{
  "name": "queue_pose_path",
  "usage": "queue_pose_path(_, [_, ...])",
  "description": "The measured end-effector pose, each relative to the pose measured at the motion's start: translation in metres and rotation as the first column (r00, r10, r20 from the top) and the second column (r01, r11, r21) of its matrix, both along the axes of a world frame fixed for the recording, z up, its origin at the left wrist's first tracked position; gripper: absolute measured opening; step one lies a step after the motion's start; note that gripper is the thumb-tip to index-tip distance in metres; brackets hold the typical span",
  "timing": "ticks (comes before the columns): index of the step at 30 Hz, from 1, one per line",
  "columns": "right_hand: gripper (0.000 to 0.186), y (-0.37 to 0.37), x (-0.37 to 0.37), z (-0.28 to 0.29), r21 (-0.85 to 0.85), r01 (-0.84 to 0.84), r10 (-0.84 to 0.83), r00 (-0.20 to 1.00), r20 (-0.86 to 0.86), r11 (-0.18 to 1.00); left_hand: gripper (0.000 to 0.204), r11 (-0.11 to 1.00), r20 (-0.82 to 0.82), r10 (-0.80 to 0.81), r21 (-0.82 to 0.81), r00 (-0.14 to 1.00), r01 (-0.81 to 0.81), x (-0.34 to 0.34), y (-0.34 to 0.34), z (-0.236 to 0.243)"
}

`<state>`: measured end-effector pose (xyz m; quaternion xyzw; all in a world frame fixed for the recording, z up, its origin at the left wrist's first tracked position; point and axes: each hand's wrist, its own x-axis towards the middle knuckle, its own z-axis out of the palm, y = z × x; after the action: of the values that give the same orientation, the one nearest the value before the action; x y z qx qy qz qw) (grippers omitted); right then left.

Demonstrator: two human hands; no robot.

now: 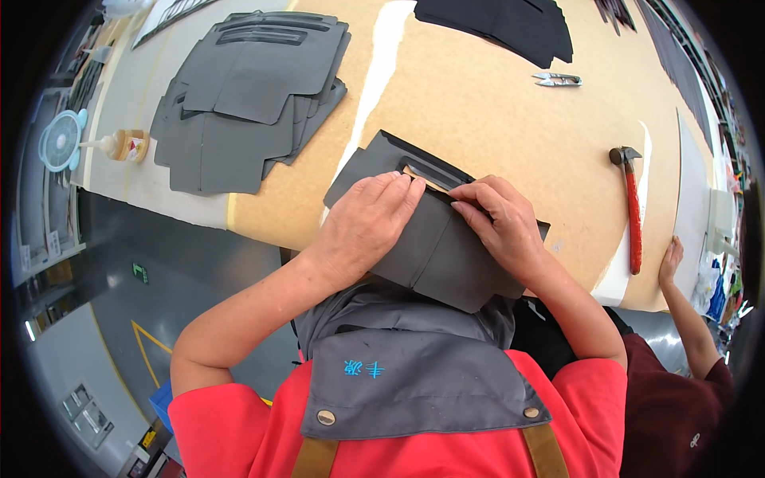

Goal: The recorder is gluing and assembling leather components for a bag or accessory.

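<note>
Works over a tan-topped worktable (478, 95), spread beneath and beyond the grip. Has a stack of dark grey notched panels (239, 155) ahead and left of the grip. Holds a slotted dark grey panel (414, 247) directly under both hands, at the table's near edge. Has a stack of black pieces (494, 28) well beyond the grip. Pinches the panel along its slot with left hand (366, 219) and right hand (505, 225), bunching the fingertips. Has a red-handled hammer (634, 215) right of the grip, an amber nozzle bottle (131, 146) far left, thread snips (559, 80) beyond and right.
</note>
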<state>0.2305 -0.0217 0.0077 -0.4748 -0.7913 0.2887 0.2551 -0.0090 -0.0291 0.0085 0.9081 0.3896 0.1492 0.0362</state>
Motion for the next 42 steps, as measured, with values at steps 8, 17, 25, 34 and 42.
queue_pose_path(8, [0.035, -0.004, 0.006, -0.011, 0.257, -0.086, 0.069, 0.995, 0.074, 0.963, 0.048, 0.997, 0.004, -0.005, -0.072, 1.0, 0.005, -0.001, 0.001, 0.005])
queue_pose_path(17, [0.037, -0.002, 0.007, -0.003, 0.429, -0.282, 0.166, 0.943, 0.289, 0.858, 0.047, 0.998, 0.0, -0.051, -0.038, 0.999, 0.051, 0.009, -0.003, 0.006])
queue_pose_path(25, [0.017, -0.012, 0.01, 0.006, 0.055, -0.031, 0.028, 0.998, 0.057, 0.998, 0.048, 1.0, -0.003, -0.013, -0.007, 1.0, 0.013, 0.013, -0.009, 0.004])
queue_pose_path(34, [0.027, -0.019, 0.005, -0.008, 0.141, 0.038, -0.035, 0.999, -0.029, 0.989, 0.05, 0.993, 0.058, -0.027, -0.117, 0.998, 0.033, 0.009, -0.008, 0.008])
queue_pose_path(42, [0.04, -0.017, 0.012, -0.013, 0.306, -0.097, 0.075, 0.994, 0.085, 0.947, 0.05, 0.991, 0.031, -0.023, -0.133, 0.999, 0.027, 0.007, -0.012, 0.006])
